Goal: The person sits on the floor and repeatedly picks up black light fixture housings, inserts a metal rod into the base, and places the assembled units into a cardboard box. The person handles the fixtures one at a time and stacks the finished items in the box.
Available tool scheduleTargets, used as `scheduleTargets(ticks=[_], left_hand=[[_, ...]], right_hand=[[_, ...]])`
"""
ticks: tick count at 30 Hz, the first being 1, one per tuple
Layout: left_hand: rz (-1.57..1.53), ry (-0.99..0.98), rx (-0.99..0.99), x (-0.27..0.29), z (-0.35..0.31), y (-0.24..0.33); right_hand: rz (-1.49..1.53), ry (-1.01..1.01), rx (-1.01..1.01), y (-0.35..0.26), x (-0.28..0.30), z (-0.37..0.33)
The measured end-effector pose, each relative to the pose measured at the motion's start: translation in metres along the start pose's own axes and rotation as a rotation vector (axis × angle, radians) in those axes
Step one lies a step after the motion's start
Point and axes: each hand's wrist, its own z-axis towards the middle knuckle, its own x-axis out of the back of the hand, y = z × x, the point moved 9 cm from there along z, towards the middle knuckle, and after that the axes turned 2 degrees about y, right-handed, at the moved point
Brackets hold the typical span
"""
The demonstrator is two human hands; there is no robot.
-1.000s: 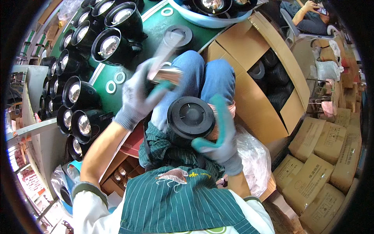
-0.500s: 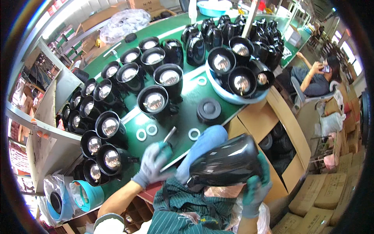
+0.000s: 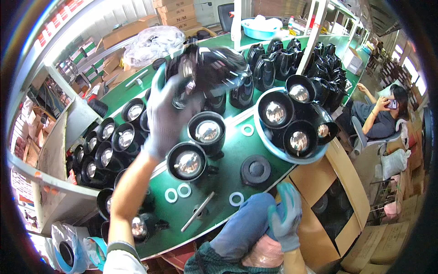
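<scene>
My left hand, in a grey glove with green fingertips, reaches far over the table. It grips a glossy black jug, blurred by motion, above other jugs; its fingers are partly hidden. In the same kind of glove, my right hand hangs over my knee with fingers spread, holding nothing. Between my hands a thin metal rod lies near the table's edge. Black jug bodies with silvery insides, such as one beside my left wrist, stand mouth up below and around my left arm.
A light blue basin holds several silver-lined jugs. Beside it are a round black part and white rings. An open carton stands to the right. Finished-looking black jugs crowd the far table. A seated person is at right.
The black jug was over my lap in my right hand; now my left hand has it farther forward. The rod has left my left hand for the table. My view has shifted.
</scene>
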Motion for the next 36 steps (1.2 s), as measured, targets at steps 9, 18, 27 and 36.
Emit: scheduleTargets(ticks=[9, 18, 27, 36], left_hand=[[0.472, -0.469, 0.1, -0.282, 0.085, -0.248], [0.054, -0.659, 0.184, -0.334, 0.032, -0.269], [0.391, -0.863, -0.273, -0.138, -0.08, -0.145], [0.336, -0.425, -0.257, -0.059, -0.019, -0.084]], right_hand=[[-0.323, -0.055, -0.141, 0.076, -0.038, -0.021], [-0.342, -0.129, -0.179, 0.094, -0.037, -0.006], [-0.359, -0.067, -0.121, 0.084, -0.041, -0.014], [-0.18, 0.164, -0.069, 0.061, -0.005, -0.025]])
